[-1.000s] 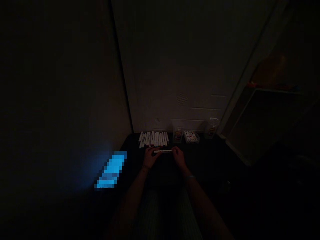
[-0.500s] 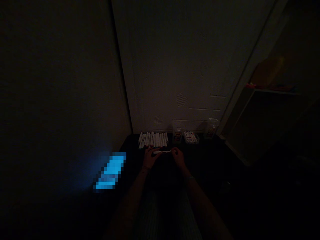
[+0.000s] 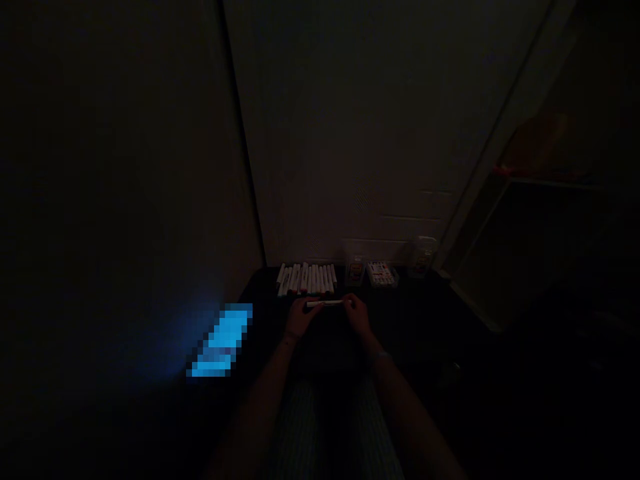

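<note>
The scene is very dark. My left hand (image 3: 300, 316) and my right hand (image 3: 358, 313) hold one white marker (image 3: 326, 304) crosswise between them, each hand closed on one end, above a dark table (image 3: 410, 313). Just beyond the hands a row of several white markers (image 3: 306, 279) lies side by side near the wall.
A small clear tub (image 3: 355, 269), a flat clear case of coloured items (image 3: 383, 273) and another clear tub (image 3: 423, 259) stand along the wall to the right. A glowing blue screen (image 3: 223, 340) lies at the table's left. A shelf (image 3: 545, 177) is at the right.
The picture has grown a little darker. Both hands stay on the marker in nearly the same place.
</note>
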Action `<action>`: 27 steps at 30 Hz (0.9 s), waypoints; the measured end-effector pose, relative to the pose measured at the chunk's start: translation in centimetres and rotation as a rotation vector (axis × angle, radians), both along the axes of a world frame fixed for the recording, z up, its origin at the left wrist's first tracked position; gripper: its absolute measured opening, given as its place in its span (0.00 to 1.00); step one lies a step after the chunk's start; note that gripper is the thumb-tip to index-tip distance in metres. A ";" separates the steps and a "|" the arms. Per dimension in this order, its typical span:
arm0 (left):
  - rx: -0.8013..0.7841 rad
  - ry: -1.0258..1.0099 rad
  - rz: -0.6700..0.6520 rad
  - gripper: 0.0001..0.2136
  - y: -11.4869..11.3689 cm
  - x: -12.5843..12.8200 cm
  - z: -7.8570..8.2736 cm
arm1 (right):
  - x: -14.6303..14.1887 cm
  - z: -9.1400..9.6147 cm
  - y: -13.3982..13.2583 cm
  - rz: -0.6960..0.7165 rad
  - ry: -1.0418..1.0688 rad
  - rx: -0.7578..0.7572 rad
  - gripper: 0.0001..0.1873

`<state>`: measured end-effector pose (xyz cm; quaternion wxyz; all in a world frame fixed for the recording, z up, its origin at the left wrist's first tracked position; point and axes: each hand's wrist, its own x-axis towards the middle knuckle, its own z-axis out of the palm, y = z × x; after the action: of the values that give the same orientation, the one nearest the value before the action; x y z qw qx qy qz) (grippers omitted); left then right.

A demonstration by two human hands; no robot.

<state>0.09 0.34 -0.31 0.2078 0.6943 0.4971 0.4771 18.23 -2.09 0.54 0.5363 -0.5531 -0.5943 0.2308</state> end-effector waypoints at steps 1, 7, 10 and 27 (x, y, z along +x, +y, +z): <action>-0.009 0.001 0.002 0.15 0.0 0.0 0.0 | 0.0 0.0 0.0 -0.001 0.001 0.004 0.14; -0.030 0.015 0.000 0.16 -0.1 0.0 0.0 | 0.0 -0.1 0.0 -0.010 0.005 0.015 0.14; -0.028 0.015 -0.008 0.16 -0.2 0.0 0.2 | 0.1 -0.1 0.0 0.006 0.005 0.020 0.14; -0.041 0.024 0.014 0.15 -0.3 0.0 0.3 | 0.2 -0.6 0.4 0.028 0.013 0.005 0.13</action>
<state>0.14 0.07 0.02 0.2126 0.6922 0.5141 0.4598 18.45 -1.72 -0.05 0.5380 -0.5422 -0.5990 0.2403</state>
